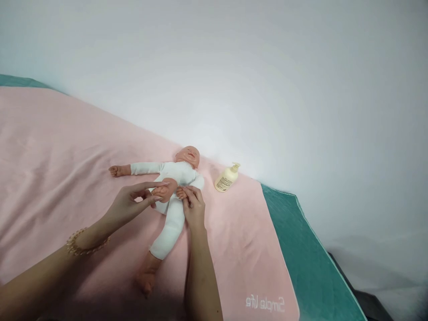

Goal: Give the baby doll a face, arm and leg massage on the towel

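Observation:
A baby doll [175, 169] with a white cloth body lies on its back on a pink blanket [240, 240], head at the far end. My left hand [132, 200], with a beaded bracelet on the wrist, grips a doll's foot [165, 191] between thumb and fingers. That leg is bent up over the doll's belly. My right hand [195, 206] pinches a doll's hand [181, 193], held in close to the raised foot. The doll's other arm stretches out to the left. Its other leg lies extended toward me.
A pale yellow pump bottle [226, 179] stands on the blanket, right of the doll. A teal cover [294, 232] shows beneath the blanket's right edge. The white wall [234, 80] rises behind. Something dark [371, 303] sits at lower right.

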Available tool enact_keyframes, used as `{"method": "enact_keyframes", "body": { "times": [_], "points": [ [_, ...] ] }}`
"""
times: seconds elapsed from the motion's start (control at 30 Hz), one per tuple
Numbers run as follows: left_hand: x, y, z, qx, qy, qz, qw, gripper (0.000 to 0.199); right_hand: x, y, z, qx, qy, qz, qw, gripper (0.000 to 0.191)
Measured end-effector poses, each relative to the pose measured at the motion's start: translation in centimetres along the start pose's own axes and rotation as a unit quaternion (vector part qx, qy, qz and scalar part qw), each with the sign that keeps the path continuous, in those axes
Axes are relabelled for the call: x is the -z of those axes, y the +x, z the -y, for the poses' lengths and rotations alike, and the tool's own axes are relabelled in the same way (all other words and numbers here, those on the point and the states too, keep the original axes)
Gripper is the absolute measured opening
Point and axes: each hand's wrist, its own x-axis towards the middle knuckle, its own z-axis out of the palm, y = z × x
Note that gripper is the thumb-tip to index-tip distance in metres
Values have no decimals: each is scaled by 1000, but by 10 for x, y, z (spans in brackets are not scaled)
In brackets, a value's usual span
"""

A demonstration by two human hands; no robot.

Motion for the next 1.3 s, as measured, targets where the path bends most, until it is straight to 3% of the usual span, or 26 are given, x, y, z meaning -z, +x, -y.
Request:
{"method": "enact_keyframes", "body": {
  "times": [0.17, 0.3, 0.47, 0.67, 0.9, 1.1, 1.23, 1.3],
  "points": [
    [7, -27, -4, 9, -22, -12, 1000, 39, 7, 3, 2, -106, 58, -141, 983, 28],
    [21, -56, -2, 19, 1, -1, 1000, 34, 19, 8, -4, -239, 127, -280, 921, 42],
    [36, -94, 13, 25, -9, 37, 999, 26, 36, 5, -23, -311, 174, -383, 852, 49],
    [37, -130, 45, 42, -13, 95, 995, 27, 42, -3, -39, -323, 179, -392, 842, 44],
    [31, -145, 82, -86, 52, 101, 990, 41, 45, -5, -53, -336, 202, -387, 835, 50],
    [31, -142, 76, -112, 65, 105, 986, 39, 47, -2, -52, -345, 209, -401, 822, 48],
    [39, -135, 70, -126, 77, 104, 984, 35, 43, 3, -34, -334, 202, -413, 823, 41],
    [43, -128, 65, -123, 86, 96, 984, 34, 35, 6, -20, -309, 184, -408, 839, 40]
  ]
}}
